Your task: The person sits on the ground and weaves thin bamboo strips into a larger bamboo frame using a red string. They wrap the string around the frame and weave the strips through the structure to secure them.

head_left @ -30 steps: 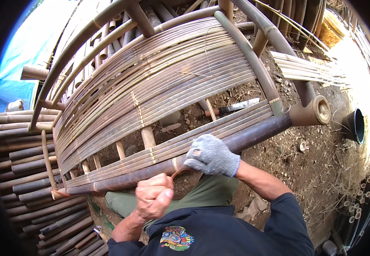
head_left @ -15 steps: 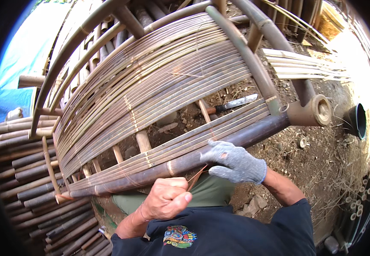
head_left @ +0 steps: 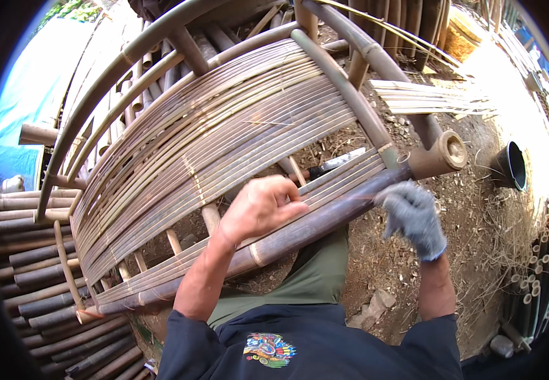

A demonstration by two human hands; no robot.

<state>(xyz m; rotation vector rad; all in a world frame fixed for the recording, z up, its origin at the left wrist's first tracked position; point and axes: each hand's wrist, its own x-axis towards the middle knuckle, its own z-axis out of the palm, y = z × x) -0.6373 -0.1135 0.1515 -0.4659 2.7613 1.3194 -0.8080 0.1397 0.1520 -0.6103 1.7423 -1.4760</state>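
Note:
A bench of dark bamboo lies across my lap, its seat made of long thin bamboo slats (head_left: pixel 223 136). Over the narrow front band of slats, my bare left hand (head_left: pixel 260 209) is closed in a pinch; what it grips is hidden. My right hand (head_left: pixel 415 218), in a grey work glove, is out past the right part of the thick dark front pole (head_left: pixel 325 221). Its fingers are pinched and somewhat blurred. A faint thin reddish-brown strip (head_left: pixel 364 198) runs to its fingertips. In the gap between the slat bands shows a knife (head_left: pixel 344 160), apart from both hands.
Stacked bamboo poles (head_left: pixel 52 291) fill the left side, near a blue tarp (head_left: pixel 18 152). Pale split strips (head_left: pixel 426 98) lie at the upper right. A black bucket (head_left: pixel 509 166) stands on the dirt, with more cut bamboo (head_left: pixel 543 266) below and a rock (head_left: pixel 376 307) nearby.
My hands have moved apart: the left up over the slats, the right away to the right along the pole. The brown strip between them no longer shows there. The view has shifted slightly.

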